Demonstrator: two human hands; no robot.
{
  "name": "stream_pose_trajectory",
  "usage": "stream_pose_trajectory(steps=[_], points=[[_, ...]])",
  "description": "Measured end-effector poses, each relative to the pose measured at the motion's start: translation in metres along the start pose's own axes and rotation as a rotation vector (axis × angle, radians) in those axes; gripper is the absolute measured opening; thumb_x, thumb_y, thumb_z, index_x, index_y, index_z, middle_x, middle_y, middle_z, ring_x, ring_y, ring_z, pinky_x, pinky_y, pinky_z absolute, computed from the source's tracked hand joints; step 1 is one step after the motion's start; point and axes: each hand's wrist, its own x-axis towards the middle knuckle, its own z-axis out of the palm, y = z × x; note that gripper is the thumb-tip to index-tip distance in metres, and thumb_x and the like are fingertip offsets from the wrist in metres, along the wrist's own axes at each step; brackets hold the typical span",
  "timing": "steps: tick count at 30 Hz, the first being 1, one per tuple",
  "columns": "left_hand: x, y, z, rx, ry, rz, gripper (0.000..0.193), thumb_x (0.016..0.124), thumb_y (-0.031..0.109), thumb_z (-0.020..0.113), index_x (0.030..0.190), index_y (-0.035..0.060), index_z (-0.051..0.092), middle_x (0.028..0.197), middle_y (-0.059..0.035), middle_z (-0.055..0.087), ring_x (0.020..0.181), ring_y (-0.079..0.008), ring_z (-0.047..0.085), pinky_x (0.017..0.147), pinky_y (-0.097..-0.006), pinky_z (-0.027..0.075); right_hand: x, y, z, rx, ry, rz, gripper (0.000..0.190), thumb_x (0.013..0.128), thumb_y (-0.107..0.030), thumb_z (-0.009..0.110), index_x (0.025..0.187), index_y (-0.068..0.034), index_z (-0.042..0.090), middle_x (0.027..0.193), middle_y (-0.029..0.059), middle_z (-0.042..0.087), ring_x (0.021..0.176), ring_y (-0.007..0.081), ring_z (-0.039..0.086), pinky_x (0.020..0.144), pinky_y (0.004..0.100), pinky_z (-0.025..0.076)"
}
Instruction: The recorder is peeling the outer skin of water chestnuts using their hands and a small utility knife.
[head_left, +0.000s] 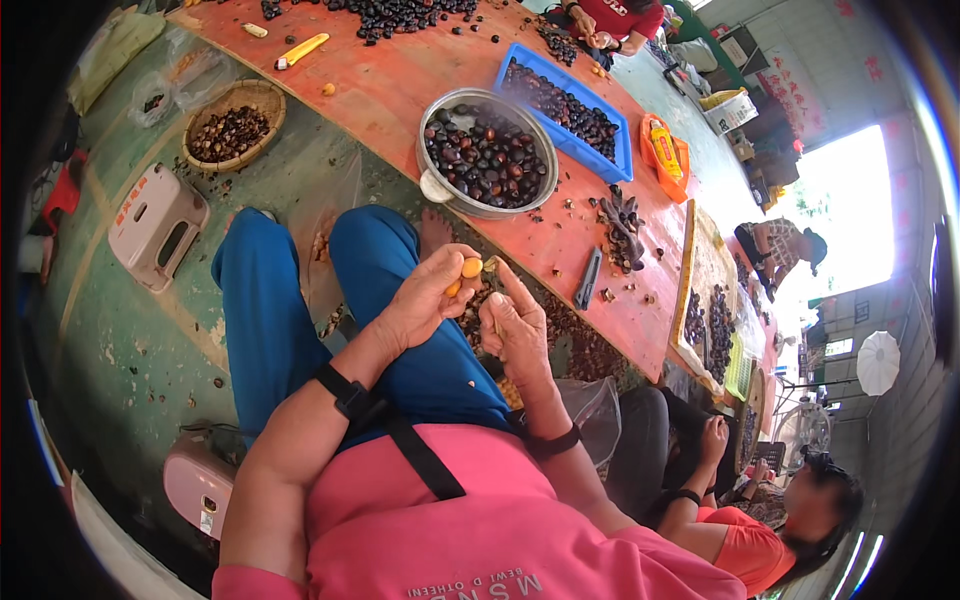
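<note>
My left hand (431, 296) holds yellow peeled nut kernels (472, 268) between thumb and fingers, above my knees. Close by on its right is my right hand (517, 322), index finger stretched towards the kernels and the other fingers curled. A small yellowish scrap (490, 264) shows at that index fingertip. Something thin seems to lie under the right thumb, but the curled fingers hide most of it. Beyond my hands, a round metal pot (429, 161) of dark brown nuts (487, 157) stands at the table edge. A grey utility knife (589, 278) lies on the red tabletop (517, 244).
Past the pot are a blue tray (626, 142) of nuts and an orange bag (679, 191) with a yellow bottle. A yellow cutter (302, 51) lies at far left. A wicker basket (279, 105) of shells and a plastic stool (142, 232) stand on the floor. A co-worker (750, 532) sits at right.
</note>
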Motion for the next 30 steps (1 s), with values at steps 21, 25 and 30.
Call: stream_pose_trajectory(steps=[21, 25, 30], points=[[0.002, -0.003, -0.001, 0.042, 0.047, 0.029, 0.026, 0.093, 0.028, 0.052, 0.106, 0.0058, 0.052, 0.084, -0.0071, 0.059, 0.058, -0.004, 0.048, 0.042, -0.016, 0.034, -0.001, 0.002, 0.006, -0.294, -0.05, -0.065, 0.047, 0.092, -0.01, 0.05, 0.137, -0.008, 0.037, 0.066, -0.0035, 0.045, 0.053, 0.0011, 0.035, 0.045, 0.0152, 0.029], [0.003, -0.005, -0.001, 0.051, 0.04, 0.039, 0.025, 0.091, 0.027, 0.054, 0.104, 0.0066, 0.051, 0.083, -0.0067, 0.059, 0.057, -0.0041, 0.048, 0.042, -0.0159, 0.034, -0.003, 0.0, 0.011, -0.323, -0.037, -0.071, 0.048, 0.092, -0.013, 0.05, 0.137, -0.007, 0.035, 0.061, -0.0036, 0.043, 0.047, 0.0019, 0.034, 0.041, 0.0159, 0.026], [0.003, -0.005, -0.001, 0.096, 0.053, 0.053, 0.025, 0.09, 0.026, 0.056, 0.105, 0.0072, 0.05, 0.082, -0.0067, 0.059, 0.057, -0.0045, 0.048, 0.041, -0.0159, 0.033, -0.003, -0.002, 0.013, -0.35, -0.072, -0.062, 0.049, 0.092, -0.013, 0.05, 0.138, -0.007, 0.034, 0.061, -0.0041, 0.042, 0.047, 0.0018, 0.033, 0.041, 0.0157, 0.025]])
